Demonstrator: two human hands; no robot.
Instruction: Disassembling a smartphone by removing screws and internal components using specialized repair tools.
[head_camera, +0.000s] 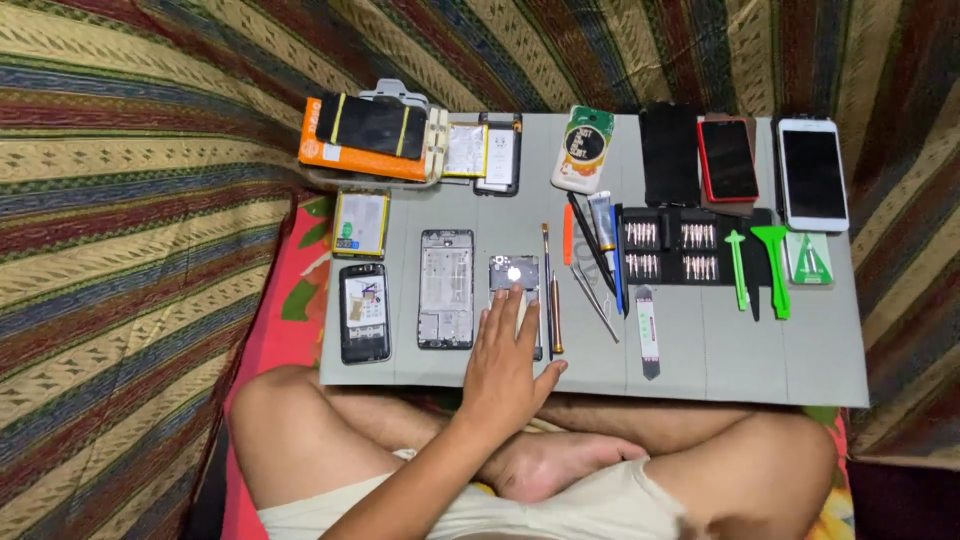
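Grey work mat (720, 350), flat across the lap of a cross-legged person on a striped fabric covering (120, 200). Left hand (507, 365): fingers spread and flat, palm down, resting on the lower part of an opened phone body (514, 280) with its back removed and a bright round spot near its top; the hand grips nothing. Right hand: not in view. Just left of that phone, a bare phone mid-frame (446, 288); further left, a phone with exposed internals (364, 312), and above it a yellowish battery (361, 223). Far left top: an orange box (340, 155) carrying a dark phone with yellow bands (372, 125) on its lid; whether anything lies inside it cannot be told. Beside it, a second battery (465, 150) and a dark back cover (500, 155). Top centre: a white phone case with a round green print (582, 150). Top right, in a row: a black phone (669, 155), a red-edged phone (727, 160), a white phone (812, 175). Right of the hand: a screwdriver with a wooden-coloured handle (555, 310), tweezers (595, 300), an orange pry tool (567, 247), a blue-handled tool (618, 265). Black bit holder (670, 252), holding four groups of metal screwdriver bits in its slots. Green plastic pry tools (772, 270) just beside it, and a flat green packet (808, 258) below the white phone.
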